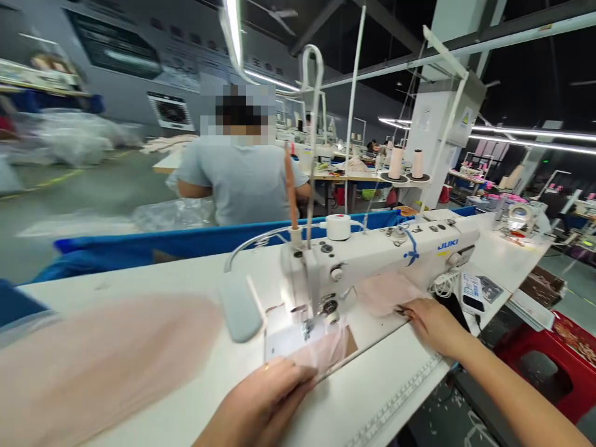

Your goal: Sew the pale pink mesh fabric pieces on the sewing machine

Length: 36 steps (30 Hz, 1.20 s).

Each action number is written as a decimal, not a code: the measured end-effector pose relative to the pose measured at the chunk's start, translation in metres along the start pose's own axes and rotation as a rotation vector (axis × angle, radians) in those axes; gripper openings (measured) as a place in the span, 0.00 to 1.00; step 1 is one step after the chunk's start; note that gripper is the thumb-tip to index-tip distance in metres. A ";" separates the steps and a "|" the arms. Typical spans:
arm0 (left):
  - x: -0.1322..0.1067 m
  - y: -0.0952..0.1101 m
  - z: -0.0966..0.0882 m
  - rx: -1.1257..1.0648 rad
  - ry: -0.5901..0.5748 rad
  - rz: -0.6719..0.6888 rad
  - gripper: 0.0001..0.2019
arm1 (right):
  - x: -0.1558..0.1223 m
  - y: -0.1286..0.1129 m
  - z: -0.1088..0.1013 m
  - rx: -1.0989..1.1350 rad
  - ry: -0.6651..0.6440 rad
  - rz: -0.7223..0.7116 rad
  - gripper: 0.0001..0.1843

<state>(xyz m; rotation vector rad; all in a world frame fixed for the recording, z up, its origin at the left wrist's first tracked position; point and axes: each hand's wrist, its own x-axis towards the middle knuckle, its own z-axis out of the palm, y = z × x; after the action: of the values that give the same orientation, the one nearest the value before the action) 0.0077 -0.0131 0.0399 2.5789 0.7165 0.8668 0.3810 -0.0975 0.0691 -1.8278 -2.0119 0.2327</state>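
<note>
A white sewing machine [372,257] stands on the white table in front of me. My left hand [265,397] is closed at the near edge of a thin pale pink fabric piece [326,351], just in front of the needle and presser foot [306,329]. To the right, my right hand [433,326] has its fingers closed round a small dark pointed tool, apparently thread snips [404,311]. Its fingertips are beside more pale pink fabric [388,293] under the machine arm. Most of the tool is hidden by the fingers.
A large pale pink fabric piece [112,360] lies on the table at left. A grey-blue pad [239,307] is beside the needle. At right are a phone-like device [472,292] and a red stool [535,360]. A person [242,180] sits beyond the blue cloth trough [186,245].
</note>
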 end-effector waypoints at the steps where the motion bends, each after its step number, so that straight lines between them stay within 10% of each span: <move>1: 0.000 0.002 0.000 0.001 0.019 -0.008 0.15 | -0.004 0.001 0.000 0.030 0.005 0.014 0.16; 7: -0.002 0.006 0.005 0.089 0.097 -0.014 0.20 | -0.027 -0.006 -0.008 0.185 -0.056 0.083 0.18; 13: 0.002 0.020 -0.008 0.122 0.052 -0.096 0.17 | -0.032 -0.069 -0.011 0.343 -0.209 0.041 0.11; 24: 0.003 0.026 -0.016 -0.071 0.029 -0.172 0.15 | 0.011 -0.133 0.067 -0.163 -0.041 -0.213 0.10; 36: 0.024 -0.009 -0.010 -0.114 -0.036 -0.644 0.16 | 0.002 -0.065 0.038 -0.103 0.113 -0.073 0.13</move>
<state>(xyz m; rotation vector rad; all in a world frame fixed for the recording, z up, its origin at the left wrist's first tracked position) 0.0147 0.0097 0.0548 2.0460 1.3344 0.6199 0.3059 -0.0983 0.0601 -1.7815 -2.0409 0.0039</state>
